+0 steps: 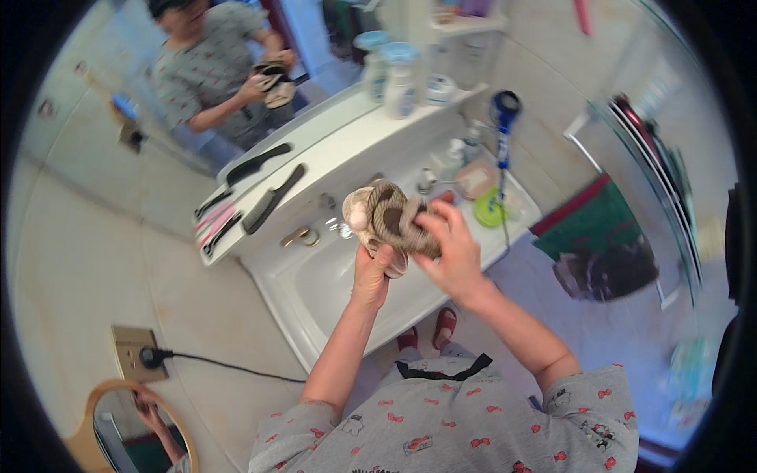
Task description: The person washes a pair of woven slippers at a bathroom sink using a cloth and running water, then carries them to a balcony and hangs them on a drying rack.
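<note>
My left hand (pixel 372 277) grips a beige and brown fabric article (pixel 384 219) from below, thumb against its near side. It has a ribbed or woven surface, a pale rounded end at the left and dark openings; its exact kind is unclear. On its right end lies my right hand (pixel 454 254), fingers bent over the edge and thumb underneath, slightly blurred. Both hands hold it up above the white washbasin (pixel 313 290). Behind it, the basin's tap is mostly hidden, while a brass-coloured handle (pixel 300 237) shows to the left.
A ledge (pixel 331 155) bears combs (pixel 275 198) and pump bottles (pixel 400 80) below a mirror (pixel 236 71). Soap dish (pixel 475 179), green round container (pixel 489 208) and hanging blue hair dryer (pixel 504 121) are at the right. A corded plug (pixel 155 357) sits in the left wall socket.
</note>
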The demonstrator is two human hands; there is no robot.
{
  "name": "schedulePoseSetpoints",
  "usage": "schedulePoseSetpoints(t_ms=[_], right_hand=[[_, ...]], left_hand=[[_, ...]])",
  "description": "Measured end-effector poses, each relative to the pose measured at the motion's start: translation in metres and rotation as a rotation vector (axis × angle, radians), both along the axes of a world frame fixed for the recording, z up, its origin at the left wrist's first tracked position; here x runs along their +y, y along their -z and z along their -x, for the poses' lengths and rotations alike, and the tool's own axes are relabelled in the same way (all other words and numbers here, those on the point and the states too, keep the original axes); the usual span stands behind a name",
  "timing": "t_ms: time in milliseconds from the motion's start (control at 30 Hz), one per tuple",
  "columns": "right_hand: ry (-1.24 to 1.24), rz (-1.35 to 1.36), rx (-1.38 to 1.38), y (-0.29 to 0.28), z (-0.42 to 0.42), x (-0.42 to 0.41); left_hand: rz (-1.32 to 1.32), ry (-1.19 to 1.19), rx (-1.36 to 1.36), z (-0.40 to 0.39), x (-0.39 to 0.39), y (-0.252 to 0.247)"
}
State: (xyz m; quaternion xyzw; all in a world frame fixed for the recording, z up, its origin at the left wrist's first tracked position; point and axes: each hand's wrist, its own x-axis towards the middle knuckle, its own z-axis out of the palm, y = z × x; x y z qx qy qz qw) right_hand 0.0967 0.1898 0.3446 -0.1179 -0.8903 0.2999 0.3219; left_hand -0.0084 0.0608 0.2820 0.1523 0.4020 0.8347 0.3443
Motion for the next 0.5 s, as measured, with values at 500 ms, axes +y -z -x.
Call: schedulePoseSetpoints(t_ms=[500], right_hand=[[0.654, 0.18, 0.16, 0.002, -0.447, -0.026]], left_hand=[[0.021, 1.26, 0.099, -0.353, 0.15, -0.016]])
